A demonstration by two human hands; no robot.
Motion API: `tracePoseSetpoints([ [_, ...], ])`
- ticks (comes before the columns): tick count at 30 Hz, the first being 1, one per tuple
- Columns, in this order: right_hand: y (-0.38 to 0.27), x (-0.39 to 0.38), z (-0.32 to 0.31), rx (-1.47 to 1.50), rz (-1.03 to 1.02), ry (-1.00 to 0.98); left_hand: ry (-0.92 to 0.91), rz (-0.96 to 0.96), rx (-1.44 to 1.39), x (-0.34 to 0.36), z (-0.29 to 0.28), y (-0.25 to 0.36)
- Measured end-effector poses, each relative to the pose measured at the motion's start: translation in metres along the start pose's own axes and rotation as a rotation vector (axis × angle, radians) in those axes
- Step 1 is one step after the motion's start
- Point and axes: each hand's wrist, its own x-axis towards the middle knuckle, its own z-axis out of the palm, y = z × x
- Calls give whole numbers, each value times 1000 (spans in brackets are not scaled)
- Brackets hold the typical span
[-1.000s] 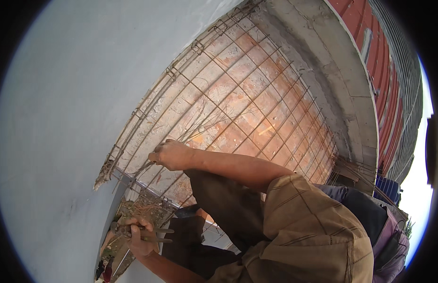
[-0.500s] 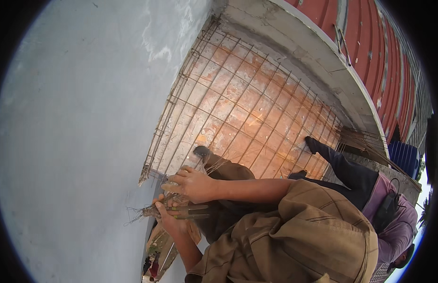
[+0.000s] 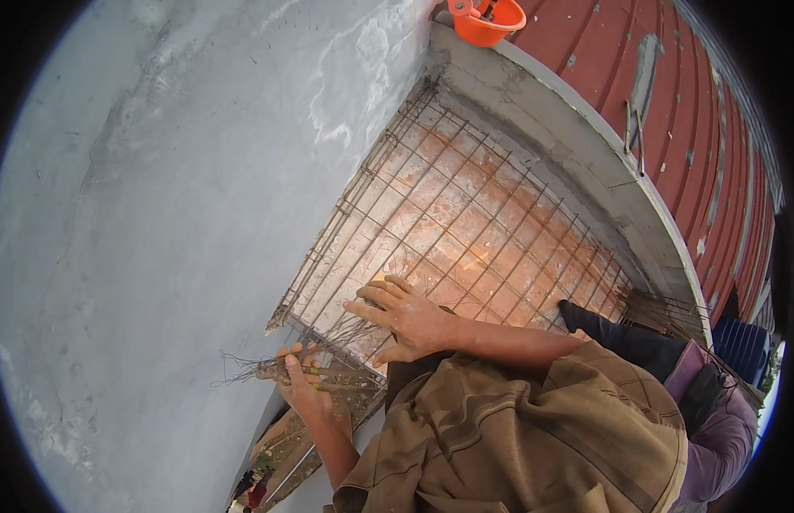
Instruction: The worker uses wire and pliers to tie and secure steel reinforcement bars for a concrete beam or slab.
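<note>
Farther apart: right hand (image 3: 410, 323), left hand (image 3: 301, 393)

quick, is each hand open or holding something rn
Left hand: closed, holding pliers and wires.
Right hand: open, over the wires.

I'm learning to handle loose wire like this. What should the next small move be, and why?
Probably pinch one strand with the right hand and draw it clear: that hand is open, fingers spread, close by the wires, while the left hand is occupied gripping both them and the tool.
</note>
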Motion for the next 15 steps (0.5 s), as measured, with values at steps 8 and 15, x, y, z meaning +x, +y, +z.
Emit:
tracePoseSetpoints([
  [8, 10, -24, -3, 48, 80, -317, 12, -12, -44, -68, 55, -7],
  [15, 63, -27, -70, 176, 84, -416, -7, 36, -7, -64, 128, -19],
])
